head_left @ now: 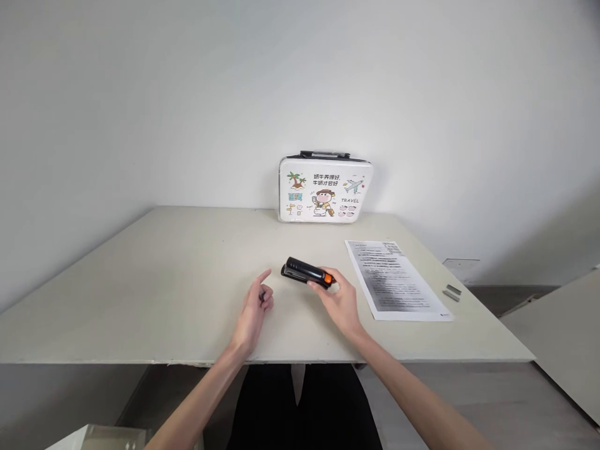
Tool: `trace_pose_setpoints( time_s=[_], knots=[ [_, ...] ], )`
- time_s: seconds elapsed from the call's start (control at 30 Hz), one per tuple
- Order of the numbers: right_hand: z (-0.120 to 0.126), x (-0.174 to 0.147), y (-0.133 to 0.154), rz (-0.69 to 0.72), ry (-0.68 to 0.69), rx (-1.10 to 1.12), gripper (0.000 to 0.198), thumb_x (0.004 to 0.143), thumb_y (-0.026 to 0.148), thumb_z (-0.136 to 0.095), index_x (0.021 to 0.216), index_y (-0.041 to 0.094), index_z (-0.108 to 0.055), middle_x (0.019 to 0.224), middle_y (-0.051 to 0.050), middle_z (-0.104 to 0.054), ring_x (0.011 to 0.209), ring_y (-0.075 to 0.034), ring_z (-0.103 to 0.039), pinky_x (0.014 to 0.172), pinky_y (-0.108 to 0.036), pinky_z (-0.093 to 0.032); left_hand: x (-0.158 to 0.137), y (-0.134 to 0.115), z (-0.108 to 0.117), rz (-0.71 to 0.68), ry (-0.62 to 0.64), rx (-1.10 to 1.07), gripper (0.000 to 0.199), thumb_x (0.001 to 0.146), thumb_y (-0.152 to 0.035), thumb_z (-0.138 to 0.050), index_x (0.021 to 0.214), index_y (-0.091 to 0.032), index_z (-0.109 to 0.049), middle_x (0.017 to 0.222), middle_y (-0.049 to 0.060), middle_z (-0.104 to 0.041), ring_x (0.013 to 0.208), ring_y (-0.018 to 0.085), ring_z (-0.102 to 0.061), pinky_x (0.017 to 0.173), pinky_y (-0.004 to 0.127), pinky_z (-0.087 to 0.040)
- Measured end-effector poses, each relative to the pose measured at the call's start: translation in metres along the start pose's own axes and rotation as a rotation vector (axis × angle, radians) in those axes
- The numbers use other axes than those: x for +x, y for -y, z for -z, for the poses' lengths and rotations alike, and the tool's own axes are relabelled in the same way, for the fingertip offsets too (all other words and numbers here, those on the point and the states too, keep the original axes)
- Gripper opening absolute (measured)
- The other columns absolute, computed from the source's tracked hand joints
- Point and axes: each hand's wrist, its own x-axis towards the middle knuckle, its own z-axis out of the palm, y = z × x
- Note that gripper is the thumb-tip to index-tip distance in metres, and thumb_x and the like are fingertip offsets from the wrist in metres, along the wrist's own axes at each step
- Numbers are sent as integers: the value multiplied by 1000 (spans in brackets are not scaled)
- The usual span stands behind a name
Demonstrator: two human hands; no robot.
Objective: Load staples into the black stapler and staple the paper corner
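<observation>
A black stapler (304, 270) with an orange part at its rear end is in my right hand (341, 303), tilted a little above the table, its front pointing left. My thumb and fingers grip its rear end. To the left of the stapler is my left hand (254, 306), close to the table's front. Its index finger points up toward the stapler without touching it, and the other fingers are curled in. A small dark bit shows between those curled fingers, too small to name.
A printed sheet of paper (398, 281) lies to the right of my right hand. Beyond it, near the right edge, are two short grey strips that look like staples (452, 292). At the back, a white cartoon-printed case (324, 190) with a black handle stands against the wall.
</observation>
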Motion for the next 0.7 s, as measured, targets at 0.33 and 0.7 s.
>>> trace_pose_setpoints(
  time_s=[0.33,0.7],
  knots=[
    [-139,129,-36,28,249,-67,33,78,45,-76,105,27,-73,100,-1,-79,91,-24,-71,90,-40,-56,5,-7,29,216,-169,-556,27,104,-26,-52,103,-8,-72,82,4,-53,66,12,-54,57,24,-47],
    [-69,30,41,545,394,-347,27,100,42,-65,118,22,-66,120,-12,-66,114,-28,-61,101,-44,-51,9,-16,-5,227,-231,-500,36,108,-24,-38,118,-7,-68,119,21,-71,112,26,-72,92,37,-61]
  ],
)
